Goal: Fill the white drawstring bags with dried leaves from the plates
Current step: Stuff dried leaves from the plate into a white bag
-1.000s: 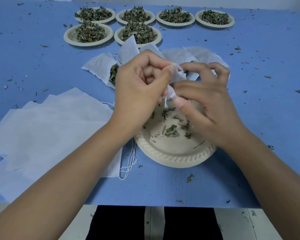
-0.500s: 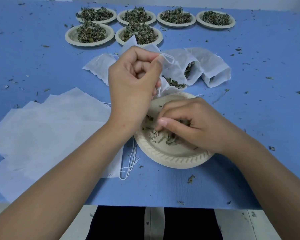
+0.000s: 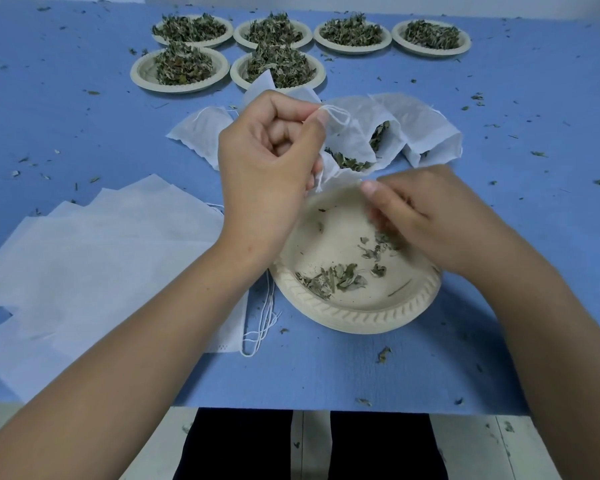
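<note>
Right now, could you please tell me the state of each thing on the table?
held bag, lifted, leaves visible inside
left hand, pinching held bag's rim
near plate, almost empty, few leaves left
right hand, curled over near plate, grip unclear
far plates, six, heaped with leaves
flat bags, empty, stacked
bags behind, lying open, leaves inside

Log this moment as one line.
left hand grips bag | right hand curled over near plate | few leaves on it
</note>
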Tool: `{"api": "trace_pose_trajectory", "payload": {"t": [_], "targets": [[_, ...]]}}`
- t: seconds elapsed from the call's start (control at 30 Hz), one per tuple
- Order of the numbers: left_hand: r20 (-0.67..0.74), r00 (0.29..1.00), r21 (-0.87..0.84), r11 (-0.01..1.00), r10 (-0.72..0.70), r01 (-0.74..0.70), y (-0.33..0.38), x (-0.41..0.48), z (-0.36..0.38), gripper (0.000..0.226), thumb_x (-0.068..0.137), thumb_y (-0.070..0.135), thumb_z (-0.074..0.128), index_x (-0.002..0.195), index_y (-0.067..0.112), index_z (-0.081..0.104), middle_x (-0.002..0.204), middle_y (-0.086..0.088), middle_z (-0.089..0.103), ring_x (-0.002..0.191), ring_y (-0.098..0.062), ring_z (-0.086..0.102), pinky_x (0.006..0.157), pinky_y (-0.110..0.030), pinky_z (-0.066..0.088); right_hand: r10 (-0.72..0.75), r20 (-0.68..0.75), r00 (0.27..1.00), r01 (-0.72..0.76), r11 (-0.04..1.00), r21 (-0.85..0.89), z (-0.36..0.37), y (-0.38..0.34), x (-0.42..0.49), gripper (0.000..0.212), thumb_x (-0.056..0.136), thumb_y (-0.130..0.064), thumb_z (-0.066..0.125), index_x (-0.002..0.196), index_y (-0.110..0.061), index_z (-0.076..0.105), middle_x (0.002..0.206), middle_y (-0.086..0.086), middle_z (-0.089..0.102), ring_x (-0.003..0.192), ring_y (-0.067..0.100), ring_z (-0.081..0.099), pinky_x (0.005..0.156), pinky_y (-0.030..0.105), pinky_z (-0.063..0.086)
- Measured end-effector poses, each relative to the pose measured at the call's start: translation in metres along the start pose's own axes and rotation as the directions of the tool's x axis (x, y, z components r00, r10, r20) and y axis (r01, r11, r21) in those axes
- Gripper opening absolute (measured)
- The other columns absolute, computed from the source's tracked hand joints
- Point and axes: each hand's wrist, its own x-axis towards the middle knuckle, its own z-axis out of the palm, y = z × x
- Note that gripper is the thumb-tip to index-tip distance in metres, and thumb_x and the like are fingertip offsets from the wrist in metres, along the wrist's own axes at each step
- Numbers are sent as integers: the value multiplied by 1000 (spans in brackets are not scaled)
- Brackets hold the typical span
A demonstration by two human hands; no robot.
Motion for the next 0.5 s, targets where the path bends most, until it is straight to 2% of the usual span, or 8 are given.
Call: {"api": "trace_pose_trajectory", "payload": {"t": [0.07,0.13,0.2,0.27,0.3,0.37,0.43,0.5], "targets": [[1,1000,1,1000,-1,1,0,0,0,16,93,4,61,79,10,58,46,8,51,37,-3,44,41,-16,38,34,183,983,-64,985,157,3,-5,-3,58,94,-54,39,72,-8,66,65,3,64,58,20,61,65,40,52],[3,1000,2,1000,4,-4,-1,0,0,16,93,4,61,79,10,58,46,10,51,37,-3,45,41,-16,38,20,298,954,-154,888,433,5,-11,-5,57,94,-53,42,75,-6,69,68,7,66,52,22,62,55,36,55],[5,1000,1,1000,8,-8,-1,0,0,16,93,3,61,79,10,58,46,11,51,38,-3,45,42,-16,38,-5,243,970,-142,800,582,2,-12,-6,51,93,-43,44,75,-2,69,66,12,66,51,24,61,49,33,53],[3,1000,2,1000,6,-6,0,0,0,16,93,3,61,79,10,58,46,10,51,37,-3,44,41,-16,37,10,96,995,-60,842,537,-1,-8,-5,55,95,-42,43,65,-4,67,57,12,63,45,20,58,46,28,49],[3,1000,1,1000,4,-4,0,0,0,16,93,3,61,79,10,58,46,10,51,37,-3,44,41,-16,37,12,79,997,-47,880,473,-3,-7,-5,60,97,-46,43,60,-5,67,52,10,63,42,19,57,46,24,47],[5,1000,-3,1000,-1,1,1,-1,0,16,93,3,61,79,10,58,46,9,51,37,-3,44,41,-16,37,21,241,970,-124,897,425,-5,-5,-6,67,94,-52,41,55,-5,68,48,8,62,41,20,57,45,21,45],[4,1000,-7,1000,-2,2,1,-1,0,15,93,2,61,79,9,58,46,9,51,37,-3,44,41,-16,37,-31,456,890,-209,860,465,-5,-9,-8,69,95,-52,39,61,-2,71,53,9,65,47,21,59,49,23,48],[-1,1000,-5,1000,0,0,1,-1,-1,15,93,2,61,80,9,58,46,8,51,37,-3,43,41,-16,37,-116,496,860,-219,795,566,-3,-14,-9,61,95,-42,36,74,2,73,67,12,71,58,21,64,59,24,53]]}}
